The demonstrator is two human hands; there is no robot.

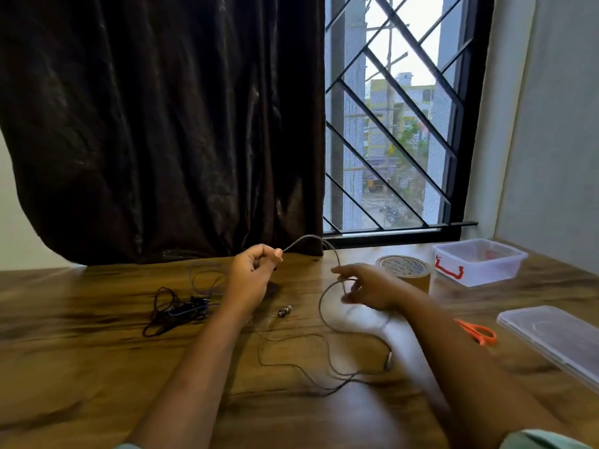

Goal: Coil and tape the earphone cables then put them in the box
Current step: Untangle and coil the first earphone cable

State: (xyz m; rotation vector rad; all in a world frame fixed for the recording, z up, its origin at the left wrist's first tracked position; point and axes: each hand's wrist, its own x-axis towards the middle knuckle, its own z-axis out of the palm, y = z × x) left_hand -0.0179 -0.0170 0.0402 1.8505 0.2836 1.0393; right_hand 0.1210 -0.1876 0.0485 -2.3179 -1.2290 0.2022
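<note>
My left hand (254,273) pinches one end of a thin grey earphone cable (322,314) above the wooden table (97,367). The cable arches over to my right hand (366,286), whose fingers hold a loop of it. The rest of the cable trails loosely across the table toward me, with two earbuds (284,312) lying between my arms. A second, dark earphone cable (175,311) lies tangled to the left. A roll of brown tape (405,270) stands behind my right hand. The clear plastic box (479,262) with red clips sits open at the back right.
Orange-handled scissors (478,330) lie to the right of my right forearm. The box's clear lid (551,338) rests near the right table edge. A dark curtain (162,124) and a barred window (398,124) stand behind the table.
</note>
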